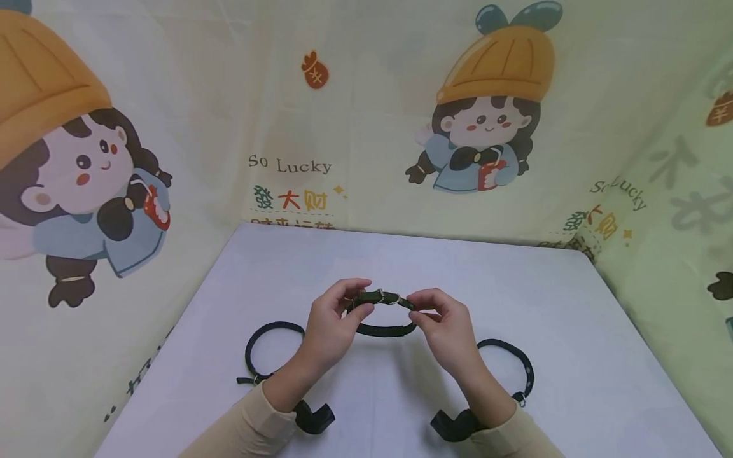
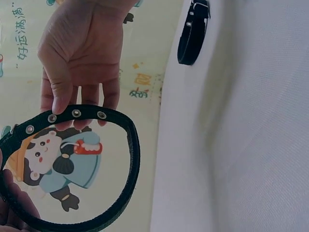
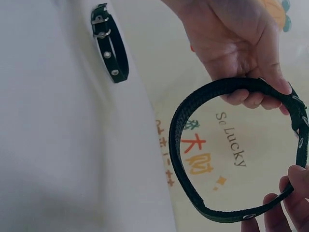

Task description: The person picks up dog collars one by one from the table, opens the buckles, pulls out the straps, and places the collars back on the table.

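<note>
A dark green collar (image 1: 383, 331), bent into a ring, is held up over the table by both hands. Its metal buckle (image 1: 379, 296) faces upward in the head view, and several metal eyelets show along the band in the left wrist view. My left hand (image 1: 334, 326) grips the left side, thumb at the front and fingers behind. The right hand (image 1: 445, 327) pinches the opposite side between thumb and fingers. Daylight shows through the loop. On the table, one dark collar (image 1: 277, 325) lies beyond the left wrist, and another (image 1: 528, 366) lies beside the right forearm.
The white table (image 1: 487, 280) spreads under the hands, its back edge against a cream cloth (image 1: 366, 127) printed with cartoon figures and lettering. Black devices (image 1: 314, 420) are strapped at the wrists.
</note>
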Action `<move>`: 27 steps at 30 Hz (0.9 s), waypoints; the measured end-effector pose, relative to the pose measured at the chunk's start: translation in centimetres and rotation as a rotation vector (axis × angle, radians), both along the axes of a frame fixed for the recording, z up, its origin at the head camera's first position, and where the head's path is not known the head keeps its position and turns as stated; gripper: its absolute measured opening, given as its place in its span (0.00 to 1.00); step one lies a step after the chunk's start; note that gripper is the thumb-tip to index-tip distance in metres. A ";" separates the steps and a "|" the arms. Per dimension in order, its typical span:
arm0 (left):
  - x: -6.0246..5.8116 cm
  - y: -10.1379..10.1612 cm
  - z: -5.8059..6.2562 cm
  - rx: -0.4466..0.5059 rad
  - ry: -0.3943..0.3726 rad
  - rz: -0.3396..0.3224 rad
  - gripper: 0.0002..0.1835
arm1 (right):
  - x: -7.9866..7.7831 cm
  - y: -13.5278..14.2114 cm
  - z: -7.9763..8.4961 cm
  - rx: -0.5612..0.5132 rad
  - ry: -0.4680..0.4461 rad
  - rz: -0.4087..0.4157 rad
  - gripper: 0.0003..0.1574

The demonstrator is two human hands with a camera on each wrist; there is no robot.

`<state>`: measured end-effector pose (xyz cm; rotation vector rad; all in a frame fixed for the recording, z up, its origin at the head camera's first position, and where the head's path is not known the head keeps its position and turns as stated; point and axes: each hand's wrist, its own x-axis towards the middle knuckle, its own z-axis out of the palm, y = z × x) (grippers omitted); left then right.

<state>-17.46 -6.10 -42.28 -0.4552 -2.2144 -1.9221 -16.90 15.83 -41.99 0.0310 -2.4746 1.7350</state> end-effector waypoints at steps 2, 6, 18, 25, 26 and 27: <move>-0.1 0.0 0.0 -0.002 0.012 -0.003 0.20 | 0.0 0.1 0.0 0.002 0.002 -0.005 0.16; -0.2 -0.1 0.0 -0.025 0.038 0.001 0.18 | 0.1 0.3 0.1 0.004 0.003 -0.011 0.16; -0.3 0.0 -0.1 -0.107 0.049 0.030 0.15 | 0.2 0.6 0.2 0.016 0.014 -0.014 0.16; -0.2 0.0 -0.1 -0.164 0.045 0.044 0.14 | 0.2 0.9 0.0 0.018 0.012 -0.011 0.16; -0.2 0.0 0.0 -0.173 0.045 0.046 0.13 | 0.2 1.0 0.0 0.018 0.012 -0.010 0.16; -0.2 0.0 0.0 -0.183 0.042 0.047 0.12 | 0.2 1.0 -0.1 0.019 0.011 -0.009 0.16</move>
